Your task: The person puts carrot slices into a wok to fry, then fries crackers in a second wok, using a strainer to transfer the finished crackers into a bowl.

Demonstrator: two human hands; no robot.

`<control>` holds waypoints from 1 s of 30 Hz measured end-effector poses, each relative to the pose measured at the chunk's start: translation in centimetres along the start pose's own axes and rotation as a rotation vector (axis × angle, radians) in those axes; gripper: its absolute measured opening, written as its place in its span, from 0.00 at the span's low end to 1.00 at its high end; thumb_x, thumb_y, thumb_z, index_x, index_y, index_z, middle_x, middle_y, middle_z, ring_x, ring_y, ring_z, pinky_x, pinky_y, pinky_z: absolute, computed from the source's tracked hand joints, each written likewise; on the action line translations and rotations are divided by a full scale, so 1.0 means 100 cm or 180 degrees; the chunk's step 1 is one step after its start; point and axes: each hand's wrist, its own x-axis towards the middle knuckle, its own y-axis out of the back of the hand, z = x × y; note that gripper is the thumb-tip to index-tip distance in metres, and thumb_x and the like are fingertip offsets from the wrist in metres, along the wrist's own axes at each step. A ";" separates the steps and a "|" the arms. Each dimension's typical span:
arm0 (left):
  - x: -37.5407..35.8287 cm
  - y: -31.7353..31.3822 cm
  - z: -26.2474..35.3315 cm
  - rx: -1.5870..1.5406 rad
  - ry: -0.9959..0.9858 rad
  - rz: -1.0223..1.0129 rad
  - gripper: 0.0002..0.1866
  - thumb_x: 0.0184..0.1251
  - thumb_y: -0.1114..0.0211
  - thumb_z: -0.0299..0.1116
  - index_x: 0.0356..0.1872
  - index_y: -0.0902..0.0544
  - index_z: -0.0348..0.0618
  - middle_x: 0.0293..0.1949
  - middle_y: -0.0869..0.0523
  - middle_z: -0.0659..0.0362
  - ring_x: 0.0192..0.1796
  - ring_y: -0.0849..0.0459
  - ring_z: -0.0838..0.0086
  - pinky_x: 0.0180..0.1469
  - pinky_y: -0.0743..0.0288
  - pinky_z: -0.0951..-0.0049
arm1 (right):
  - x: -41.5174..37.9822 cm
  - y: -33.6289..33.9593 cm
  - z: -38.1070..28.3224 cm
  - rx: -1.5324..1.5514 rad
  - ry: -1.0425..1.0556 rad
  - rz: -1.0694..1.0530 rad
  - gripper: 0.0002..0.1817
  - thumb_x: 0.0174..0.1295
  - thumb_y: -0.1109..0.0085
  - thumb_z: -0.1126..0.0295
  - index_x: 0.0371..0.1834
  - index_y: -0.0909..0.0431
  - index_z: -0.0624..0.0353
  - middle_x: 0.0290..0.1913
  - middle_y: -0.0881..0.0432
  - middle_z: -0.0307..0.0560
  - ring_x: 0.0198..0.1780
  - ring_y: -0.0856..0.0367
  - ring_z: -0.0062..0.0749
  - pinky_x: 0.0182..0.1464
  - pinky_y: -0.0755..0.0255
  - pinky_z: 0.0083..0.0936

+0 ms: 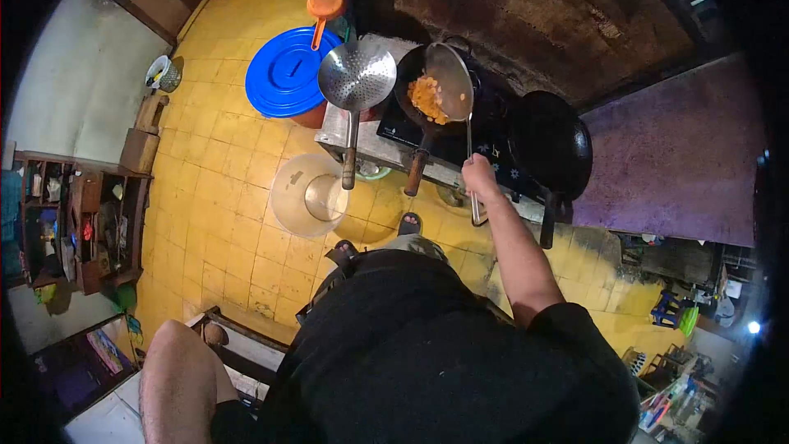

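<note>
My right hand [478, 177] is closed around the long metal handle of a round skimmer [450, 66]. The skimmer is tilted over a dark wok [406, 82] at the right side of its bowl. Orange-brown food pieces [426, 99] lie in the wok, and a few cling to the skimmer's face. The wok's wooden handle [417, 168] points toward me, with no hand on it. My left arm [185, 370] is bent at the lower left; its hand is out of view.
A perforated ladle [357, 78] rests left of the wok, beside a blue lid [288, 70] with an orange dipper [325, 2] on it. A black pan [552, 144] stands on the right. A translucent tub [283, 197] sits on the yellow tiled floor [222, 173].
</note>
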 end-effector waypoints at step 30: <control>0.020 -0.132 0.048 -0.1012 -0.0308 0.0200 0.18 0.59 0.52 0.38 0.42 0.28 0.32 0.42 0.25 0.49 0.50 0.28 0.59 0.59 0.39 0.56 | 0.015 0.029 0.003 -0.1041 0.0456 0.0460 0.10 0.57 0.51 0.66 0.34 0.28 0.61 0.36 0.21 0.61 0.43 0.24 0.58 0.46 0.30 0.45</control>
